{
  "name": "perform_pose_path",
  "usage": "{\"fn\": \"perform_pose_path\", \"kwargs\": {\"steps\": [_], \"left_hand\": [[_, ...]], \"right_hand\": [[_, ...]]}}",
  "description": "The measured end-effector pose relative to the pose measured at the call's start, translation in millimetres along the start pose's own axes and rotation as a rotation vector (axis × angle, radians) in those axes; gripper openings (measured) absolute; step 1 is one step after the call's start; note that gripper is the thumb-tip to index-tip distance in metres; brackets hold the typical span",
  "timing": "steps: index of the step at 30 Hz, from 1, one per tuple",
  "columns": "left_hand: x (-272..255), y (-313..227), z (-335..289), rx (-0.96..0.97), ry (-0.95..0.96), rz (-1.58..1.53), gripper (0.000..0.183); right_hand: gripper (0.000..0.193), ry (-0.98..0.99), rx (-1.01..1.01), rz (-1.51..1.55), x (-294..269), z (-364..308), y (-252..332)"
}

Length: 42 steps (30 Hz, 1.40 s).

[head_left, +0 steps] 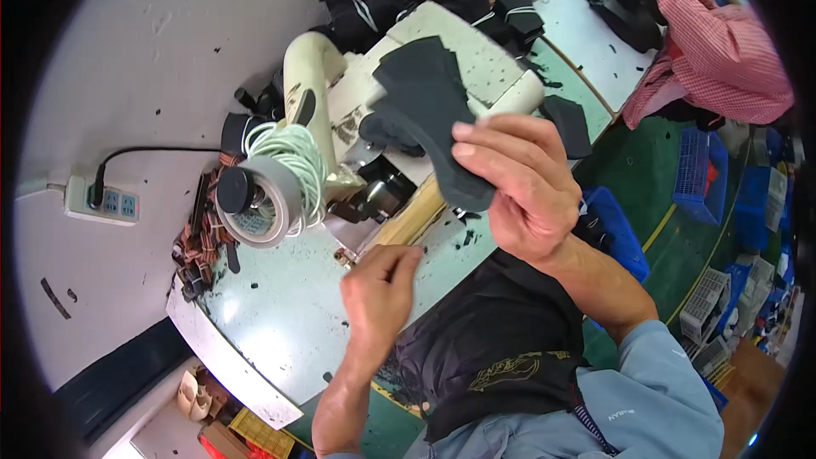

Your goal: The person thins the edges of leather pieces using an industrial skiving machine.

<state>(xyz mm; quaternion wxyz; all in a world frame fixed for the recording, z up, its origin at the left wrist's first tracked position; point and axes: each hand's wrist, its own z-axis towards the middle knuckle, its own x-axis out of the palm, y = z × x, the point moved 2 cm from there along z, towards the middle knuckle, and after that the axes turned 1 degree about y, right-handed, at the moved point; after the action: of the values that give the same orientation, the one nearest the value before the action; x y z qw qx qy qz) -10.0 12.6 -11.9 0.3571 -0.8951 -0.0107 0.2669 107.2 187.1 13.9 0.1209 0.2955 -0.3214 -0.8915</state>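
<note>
My right hand [537, 191] pinches a curved black flat piece [429, 98], perhaps cut material, by its narrow lower end. Layered edges show at the wider top of the piece, which is raised over the cream machine [444, 21]. My left hand [376, 289] is closed near the table's front, thumb pressed to the curled fingers. A tiny dark speck shows by the thumb tip; whether the fingers grip it cannot be made out. Between both hands and the machine lies a yellowish wooden strip [410, 217]. The machine's working parts are partly hidden behind the black piece.
A coil of pale cable [293, 166] hangs on the machine's curved arm [308, 76]. Bundled black pieces [365, 13] are heaped behind. Brown strips [200, 242] lie at the left. A blue crate [614, 234] stands right of me. A co-worker's checked sleeve [722, 51] shows far right.
</note>
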Motion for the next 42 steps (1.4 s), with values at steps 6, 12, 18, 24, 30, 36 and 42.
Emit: {"fn": "perform_pose_path", "kwargs": {"steps": [6,12,18,24,30,36,42], "left_hand": [[19.4,-85.8,15.7,0.771,-0.513,0.097,0.047],[24.0,-132.8,102.7,0.448,-0.425,0.17,0.062],[-2.9,-89.4,142.5,0.379,-0.327,0.155,0.071],[11.8,-101.6,148.0,0.345,-0.189,-0.192,0.055],[8.5,-104.5,158.8,0.456,-0.117,-0.185,0.054],[12.5,-115.3,126.9,0.252,-0.244,-0.43,0.034],[5.3,-128.7,123.8,0.371,-0.385,-0.232,0.069]], "right_hand": [[0.037,0.033,0.036,-0.349,7.7,12.9,-32.9],[0.029,0.492,0.367,-0.472,-3.5,33.0,-92.5],[0.026,0.264,0.853,0.114,37.7,49.6,-86.3],[0.035,0.234,0.93,0.156,29.9,39.5,-88.6],[0.03,0.016,0.887,0.243,51.6,27.4,-112.7],[0.032,0.132,0.896,0.348,36.6,33.1,-108.3],[0.052,0.159,0.867,0.311,17.1,35.1,-101.4]]}}
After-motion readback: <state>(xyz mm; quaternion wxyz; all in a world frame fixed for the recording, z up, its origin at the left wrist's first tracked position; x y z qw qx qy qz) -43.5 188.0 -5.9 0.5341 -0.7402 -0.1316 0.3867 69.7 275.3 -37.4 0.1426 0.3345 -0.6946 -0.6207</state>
